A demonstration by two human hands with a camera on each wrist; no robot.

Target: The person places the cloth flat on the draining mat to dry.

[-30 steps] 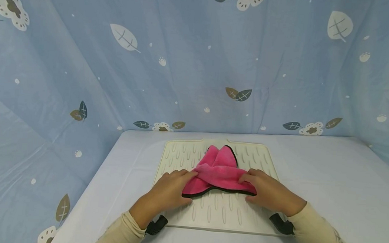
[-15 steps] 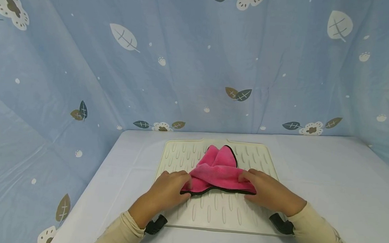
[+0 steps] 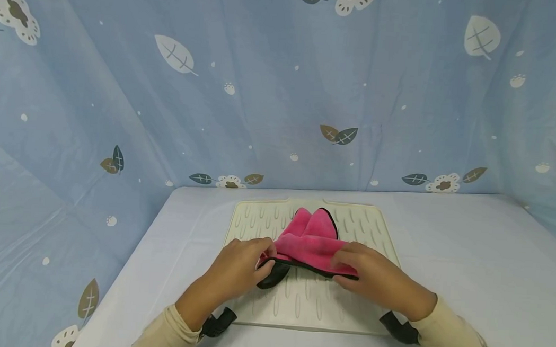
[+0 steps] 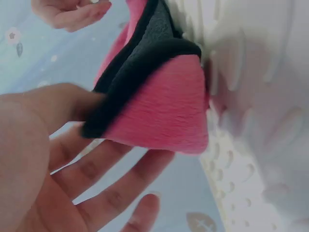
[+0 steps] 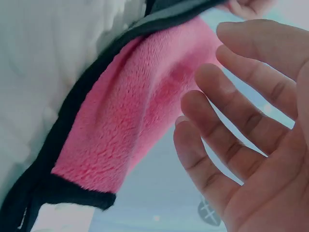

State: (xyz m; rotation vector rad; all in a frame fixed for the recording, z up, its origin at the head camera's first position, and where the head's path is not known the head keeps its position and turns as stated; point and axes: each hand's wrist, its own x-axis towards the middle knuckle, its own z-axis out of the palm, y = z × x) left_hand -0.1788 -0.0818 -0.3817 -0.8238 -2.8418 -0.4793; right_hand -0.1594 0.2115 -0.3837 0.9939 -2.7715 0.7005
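A pink plush cloth (image 3: pixel 312 250) with black edging lies in folds on a cream ribbed mat (image 3: pixel 298 307). At its left end my left hand (image 3: pixel 240 266) pinches the near edge, lifting it a little. The left wrist view shows the thumb over the black hem (image 4: pixel 120 92) and fingers behind, with grey lining exposed. A black rounded patch (image 3: pixel 274 277) shows beneath that lifted edge. My right hand (image 3: pixel 378 278) is at the cloth's right end. In the right wrist view its relaxed fingers (image 5: pixel 212 121) lie beside the pink pile (image 5: pixel 130 116), not curled round it.
The mat rests on a table with a white cover (image 3: pixel 468 270). A blue curtain (image 3: pixel 273 88) with leaf and flower prints hangs behind and at the sides. Black wrist-worn pieces (image 3: pixel 218 322) sit below the hands, over the mat's near corners.
My left hand has taken the cloth's left near edge between thumb and fingers and raised it, exposing the black patch. My right hand has shifted slightly left.
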